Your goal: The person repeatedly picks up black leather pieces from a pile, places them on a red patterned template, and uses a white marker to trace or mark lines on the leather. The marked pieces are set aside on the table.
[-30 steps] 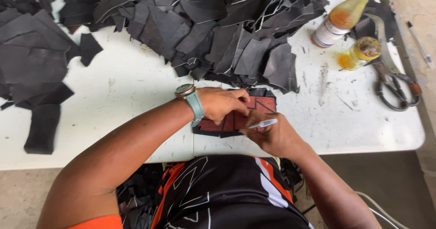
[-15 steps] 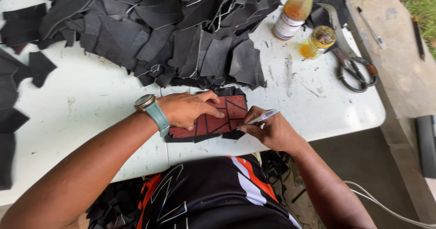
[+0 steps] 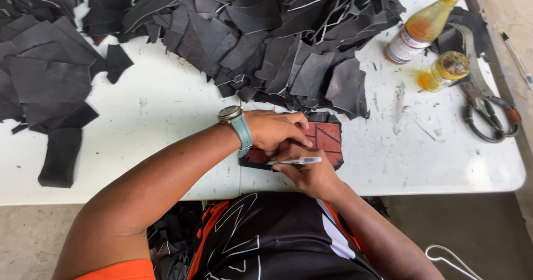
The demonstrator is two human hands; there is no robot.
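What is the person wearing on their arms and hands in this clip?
Both hands are bare, no gloves. The left hand has a wristwatch with a round metal-toned case and a teal strap at the wrist. The right hand shows no rings or bands. An orange sleeve edge shows at the left upper arm.

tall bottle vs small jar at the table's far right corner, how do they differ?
The tall bottle is slim with a narrow neck and a light cork-like stopper; the small jar is short and squat with a wide top. The bottle wears a white label band near its base; the jar shows none. The bottle lies farther from the person, the jar nearer, next to the scissors. Both hold amber-yellow liquid, rest on the white table and are untouched by either hand.
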